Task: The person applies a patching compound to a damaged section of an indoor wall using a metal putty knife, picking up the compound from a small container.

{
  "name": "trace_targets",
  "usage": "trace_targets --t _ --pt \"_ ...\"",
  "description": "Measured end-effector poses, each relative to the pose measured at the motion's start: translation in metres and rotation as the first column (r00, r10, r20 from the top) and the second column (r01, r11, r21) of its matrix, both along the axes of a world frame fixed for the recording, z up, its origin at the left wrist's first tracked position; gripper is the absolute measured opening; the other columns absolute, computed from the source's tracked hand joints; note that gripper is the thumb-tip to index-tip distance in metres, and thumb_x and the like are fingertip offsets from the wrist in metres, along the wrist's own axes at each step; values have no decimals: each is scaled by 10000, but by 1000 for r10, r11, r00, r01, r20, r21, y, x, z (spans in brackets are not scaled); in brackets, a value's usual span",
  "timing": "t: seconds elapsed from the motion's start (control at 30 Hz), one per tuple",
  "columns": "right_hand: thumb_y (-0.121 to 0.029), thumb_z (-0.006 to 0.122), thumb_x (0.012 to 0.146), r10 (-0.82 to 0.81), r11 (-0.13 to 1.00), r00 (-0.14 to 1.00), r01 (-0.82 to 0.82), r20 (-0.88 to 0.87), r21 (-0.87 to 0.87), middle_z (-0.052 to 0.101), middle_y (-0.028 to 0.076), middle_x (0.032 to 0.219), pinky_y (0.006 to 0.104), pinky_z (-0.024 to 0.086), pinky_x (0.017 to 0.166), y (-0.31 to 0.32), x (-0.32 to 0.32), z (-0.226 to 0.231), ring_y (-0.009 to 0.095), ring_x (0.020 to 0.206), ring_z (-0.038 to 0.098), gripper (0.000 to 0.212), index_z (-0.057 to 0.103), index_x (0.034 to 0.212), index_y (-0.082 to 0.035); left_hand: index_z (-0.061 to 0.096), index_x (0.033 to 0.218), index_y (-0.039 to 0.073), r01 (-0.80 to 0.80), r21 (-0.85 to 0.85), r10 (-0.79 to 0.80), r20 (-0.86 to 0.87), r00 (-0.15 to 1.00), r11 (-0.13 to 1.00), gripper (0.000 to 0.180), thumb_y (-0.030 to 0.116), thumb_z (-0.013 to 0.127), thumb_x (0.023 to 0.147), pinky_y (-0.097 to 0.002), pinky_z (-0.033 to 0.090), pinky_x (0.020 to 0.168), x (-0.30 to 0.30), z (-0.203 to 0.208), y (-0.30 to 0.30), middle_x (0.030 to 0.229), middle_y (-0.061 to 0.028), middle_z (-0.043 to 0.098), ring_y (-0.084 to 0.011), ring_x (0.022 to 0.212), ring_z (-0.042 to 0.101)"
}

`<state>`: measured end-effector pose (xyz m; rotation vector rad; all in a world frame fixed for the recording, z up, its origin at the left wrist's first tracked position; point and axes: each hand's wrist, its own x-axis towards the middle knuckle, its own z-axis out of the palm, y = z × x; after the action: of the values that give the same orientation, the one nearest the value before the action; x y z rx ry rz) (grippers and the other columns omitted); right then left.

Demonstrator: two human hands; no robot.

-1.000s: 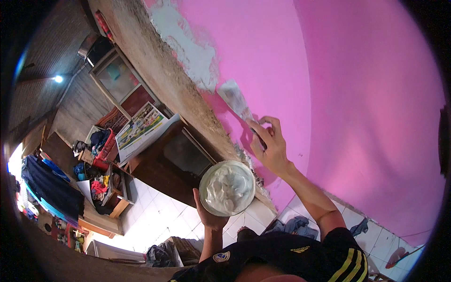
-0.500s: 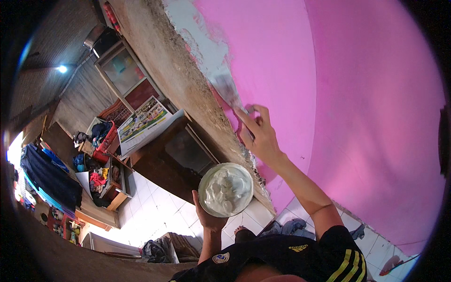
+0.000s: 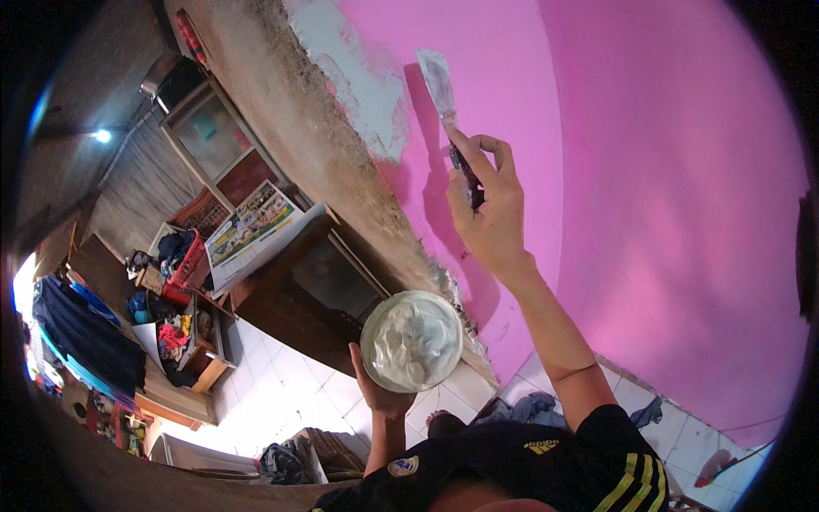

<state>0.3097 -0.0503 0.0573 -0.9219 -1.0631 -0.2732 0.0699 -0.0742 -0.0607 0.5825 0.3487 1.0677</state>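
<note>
My right hand [image 3: 490,205] is closed round the dark handle of a putty knife [image 3: 438,83], index finger laid along it. Its flat, smeared metal blade points up and stands a little off the pink wall [image 3: 512,77], casting a shadow there. Along the wall's left edge runs a rough patch of pale grey-white filler [image 3: 375,107]. Lower down, my left hand [image 3: 381,394] supports a round tub [image 3: 455,369] from beneath and the side. Thick white filler paste [image 3: 409,337] with swirled marks fills the tub.
A bare, crumbling wall end [image 3: 294,111] borders the pink paint. Left of it stands a dark wooden cabinet [image 3: 294,294] with a calendar sheet [image 3: 256,230] on top. Clothes lie in a red basket [image 3: 189,256]. Rumpled cloth [image 3: 533,408] lies on the tiled floor [image 3: 269,375] near the wall.
My right hand has turned the putty knife upright and lifted its blade off the filler patch, moving up and right. The tub in my left hand has stayed nearly in place.
</note>
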Motion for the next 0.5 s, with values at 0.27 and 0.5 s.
trace_targets --t 0.27,0.5 --pt "41 531 817 -62 998 992 62 106 3 474 118 1036 264 447 574 11 -5 -14 123 611 497 444 554 1244 -78 405 1331 42 144 30 -146 72 987 989 667 563 321 923 -487 397 997 -6 2 17 1299 -163 476 -323 1177 479" --pt "23 537 817 -61 990 992 75 113 -120 440 154 1091 315 465 593 6 -27 -25 188 634 530 475 501 1281 -71 411 1322 42 192 -31 -189 74 979 981 653 553 337 923 -483 405 985 -14 -9 32 1296 -168 472 -332 1179 471"
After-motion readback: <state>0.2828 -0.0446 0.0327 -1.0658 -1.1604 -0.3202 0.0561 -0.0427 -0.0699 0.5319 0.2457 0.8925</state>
